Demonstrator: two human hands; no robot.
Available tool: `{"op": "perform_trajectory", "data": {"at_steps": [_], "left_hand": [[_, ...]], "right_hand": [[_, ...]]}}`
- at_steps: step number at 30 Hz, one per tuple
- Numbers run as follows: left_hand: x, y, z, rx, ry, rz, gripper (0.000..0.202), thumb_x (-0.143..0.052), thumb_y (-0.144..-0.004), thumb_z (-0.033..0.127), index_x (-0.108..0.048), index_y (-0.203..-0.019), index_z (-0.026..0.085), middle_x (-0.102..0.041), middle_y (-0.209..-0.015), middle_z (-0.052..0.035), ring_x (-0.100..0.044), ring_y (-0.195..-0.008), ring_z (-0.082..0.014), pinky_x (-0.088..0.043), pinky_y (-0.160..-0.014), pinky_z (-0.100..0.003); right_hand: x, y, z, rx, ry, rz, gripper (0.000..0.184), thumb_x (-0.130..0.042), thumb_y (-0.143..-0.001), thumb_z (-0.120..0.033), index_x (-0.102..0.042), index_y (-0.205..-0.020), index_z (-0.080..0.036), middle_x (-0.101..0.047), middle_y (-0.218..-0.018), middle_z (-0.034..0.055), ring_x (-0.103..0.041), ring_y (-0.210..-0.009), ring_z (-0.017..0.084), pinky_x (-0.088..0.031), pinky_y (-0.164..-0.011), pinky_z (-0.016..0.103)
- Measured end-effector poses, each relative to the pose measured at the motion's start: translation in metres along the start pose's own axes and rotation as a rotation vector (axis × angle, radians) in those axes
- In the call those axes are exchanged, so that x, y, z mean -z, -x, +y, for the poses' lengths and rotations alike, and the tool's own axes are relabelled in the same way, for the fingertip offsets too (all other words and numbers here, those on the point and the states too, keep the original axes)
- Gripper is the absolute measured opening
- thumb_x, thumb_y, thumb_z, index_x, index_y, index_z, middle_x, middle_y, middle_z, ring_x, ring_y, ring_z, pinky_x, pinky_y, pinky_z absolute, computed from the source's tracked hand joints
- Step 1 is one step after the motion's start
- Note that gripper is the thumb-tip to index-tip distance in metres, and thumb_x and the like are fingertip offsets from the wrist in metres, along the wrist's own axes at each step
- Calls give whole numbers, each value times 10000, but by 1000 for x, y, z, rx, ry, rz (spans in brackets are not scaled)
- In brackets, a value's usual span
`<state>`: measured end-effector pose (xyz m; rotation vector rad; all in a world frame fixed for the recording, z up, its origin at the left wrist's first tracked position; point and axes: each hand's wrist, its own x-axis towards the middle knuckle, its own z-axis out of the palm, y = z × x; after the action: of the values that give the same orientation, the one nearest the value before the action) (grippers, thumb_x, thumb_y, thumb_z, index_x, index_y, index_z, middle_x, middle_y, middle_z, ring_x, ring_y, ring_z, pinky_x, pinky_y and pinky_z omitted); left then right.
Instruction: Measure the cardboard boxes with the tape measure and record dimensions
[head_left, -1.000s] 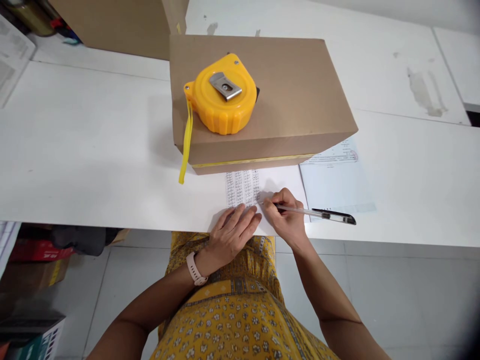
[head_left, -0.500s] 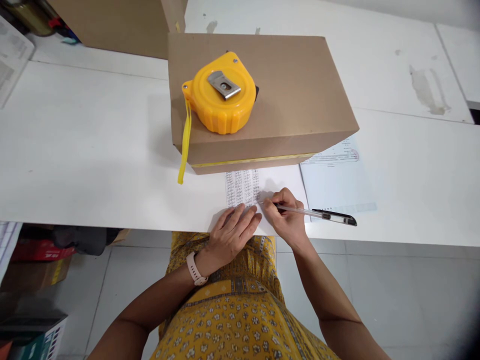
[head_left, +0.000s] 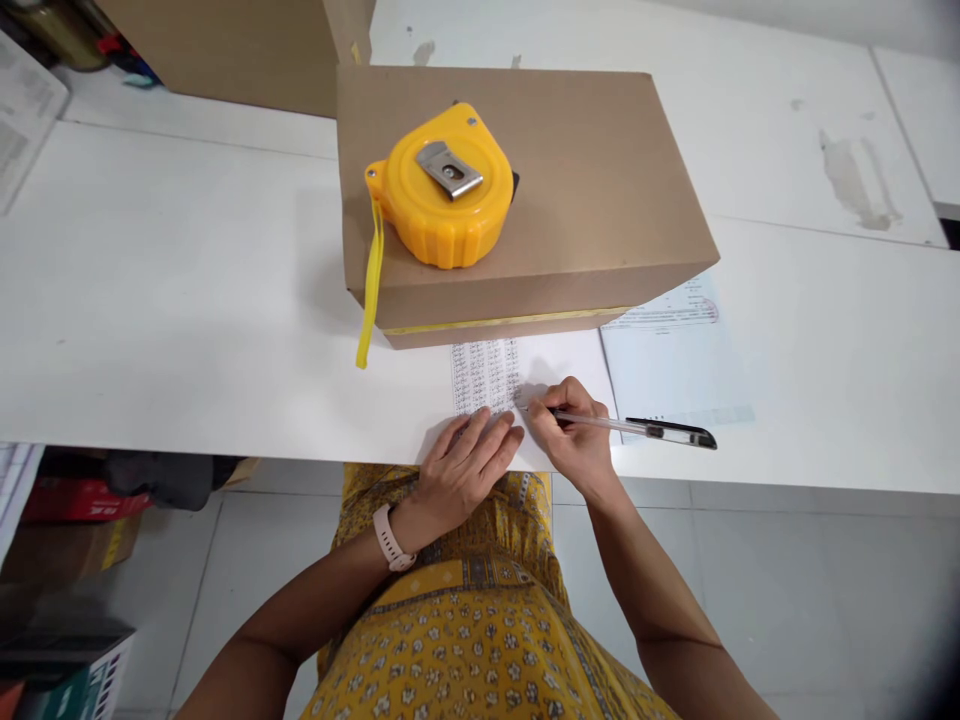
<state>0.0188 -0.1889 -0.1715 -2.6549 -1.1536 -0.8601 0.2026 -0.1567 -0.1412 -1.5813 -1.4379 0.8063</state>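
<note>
My left hand (head_left: 466, 468) lies flat with fingers stretched over the lower edge of a white sheet of paper (head_left: 555, 362), which bears columns of handwriting. To its right, my right hand (head_left: 574, 435) is closed around a pen (head_left: 637, 428) with a clear barrel and a black cap on its back end. The pen's tip meets the sheet beside the last column. Just beyond the hands a brown cardboard box (head_left: 592, 170) covers the far part of the sheet. On top of the box rests a yellow tape measure (head_left: 450, 190) with a metal clip and a yellow strap.
A pale blue printed paper (head_left: 667, 365) with a red stamp lies right of the sheet, partly under the box. Another cardboard box (head_left: 247, 50) stands at the back left of the white table (head_left: 187, 290). Below the table, at left, are boxes and a dark bag (head_left: 161, 478).
The pen's back end has shifted very slightly to the right. My left hand, the box and the tape measure stay where they were.
</note>
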Motion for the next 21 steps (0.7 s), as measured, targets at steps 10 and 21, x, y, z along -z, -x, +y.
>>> {"op": "perform_trajectory", "data": {"at_steps": [10,21], "left_hand": [[1,0,0,-2,-11,-16,300,-537,-1049,246,-694,-1291,163,-700,-1380,-66,-627,-1291,-256,-455,-1105,-411],[1,-2,0,3,-14,-10,290,-539,-1039,205,-704,-1274,164,-709,-1369,-38,-634,-1271,-257,-461,-1085,-409]], "right_hand": [[1,-1,0,2,52,23,253,-643,-860,-267,-448,-700,-246,-444,-519,-94,-388,-466,90,-313,-478,245],[0,-2,-1,-2,24,19,258,-640,-842,-247,-434,-686,-246,-430,-526,-95,-377,-465,86,-307,-471,241]]}}
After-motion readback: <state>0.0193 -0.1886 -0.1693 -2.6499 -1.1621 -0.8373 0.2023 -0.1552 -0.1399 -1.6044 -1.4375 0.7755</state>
